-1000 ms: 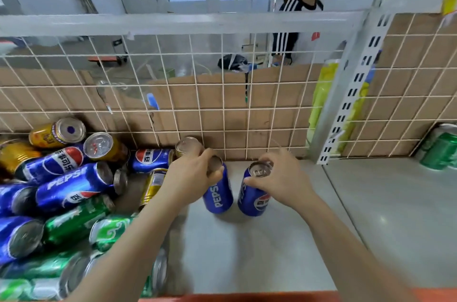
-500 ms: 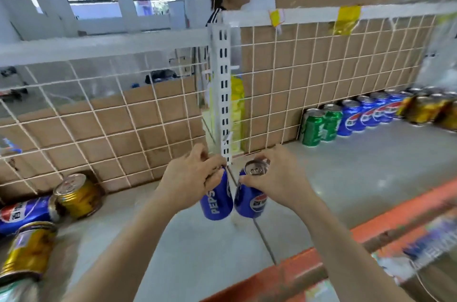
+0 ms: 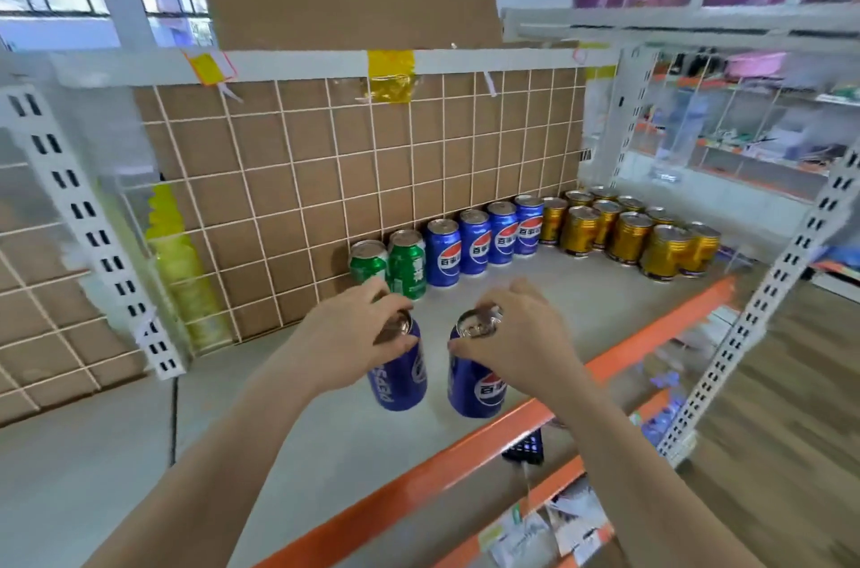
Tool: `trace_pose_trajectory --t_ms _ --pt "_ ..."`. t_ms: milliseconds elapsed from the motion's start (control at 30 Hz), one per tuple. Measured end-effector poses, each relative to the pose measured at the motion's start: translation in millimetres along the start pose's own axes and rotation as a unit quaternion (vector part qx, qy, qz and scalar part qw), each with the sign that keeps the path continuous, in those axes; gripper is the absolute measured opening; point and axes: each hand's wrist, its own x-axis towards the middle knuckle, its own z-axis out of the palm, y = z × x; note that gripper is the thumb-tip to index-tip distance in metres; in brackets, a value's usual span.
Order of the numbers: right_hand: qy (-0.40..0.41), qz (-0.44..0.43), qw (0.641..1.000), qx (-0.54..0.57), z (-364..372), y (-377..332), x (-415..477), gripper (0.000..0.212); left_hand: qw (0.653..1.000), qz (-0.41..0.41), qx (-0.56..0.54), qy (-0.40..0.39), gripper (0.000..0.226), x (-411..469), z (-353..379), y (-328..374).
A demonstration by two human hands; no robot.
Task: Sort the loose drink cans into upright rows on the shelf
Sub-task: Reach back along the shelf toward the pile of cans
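My left hand (image 3: 353, 337) grips a blue Pepsi can (image 3: 402, 379) by its top rim, and my right hand (image 3: 521, 332) grips a second blue Pepsi can (image 3: 474, 386) the same way. Both cans hang upright, side by side, just above the grey shelf (image 3: 288, 456) near its front edge. Along the back grid stands an upright row: two green cans (image 3: 407, 272), then several blue Pepsi cans (image 3: 474, 244). To their right, several gold cans (image 3: 623, 237) stand in rows.
A wire grid backed by cardboard (image 3: 325, 176) closes the back of the shelf. An orange rail (image 3: 512, 423) runs along the front edge. White slotted uprights (image 3: 93, 232) stand at left and right. A small dark device (image 3: 523, 449) hangs below the rail.
I have carried both blue cans rightward from the loose pile, past the white upright, into the shelf bay with the sorted rows. The pile is out of view now.
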Motion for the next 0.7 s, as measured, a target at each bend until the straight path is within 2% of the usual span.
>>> trace_pose_trajectory --t_ms 167,433,700 --pt "-0.008 0.022 1.000 -0.001 -15 52 38 0.055 0.999 0.014 -0.004 -0.043 0.046 69 12 29" --pt "-0.041 0.033 0.999 -0.011 -38 111 129 0.042 0.998 0.044 0.025 -0.038 0.049 183 23 45" --pt "-0.066 0.032 0.997 -0.038 -55 165 201 0.052 0.994 0.062 0.027 -0.084 0.052 271 38 59"
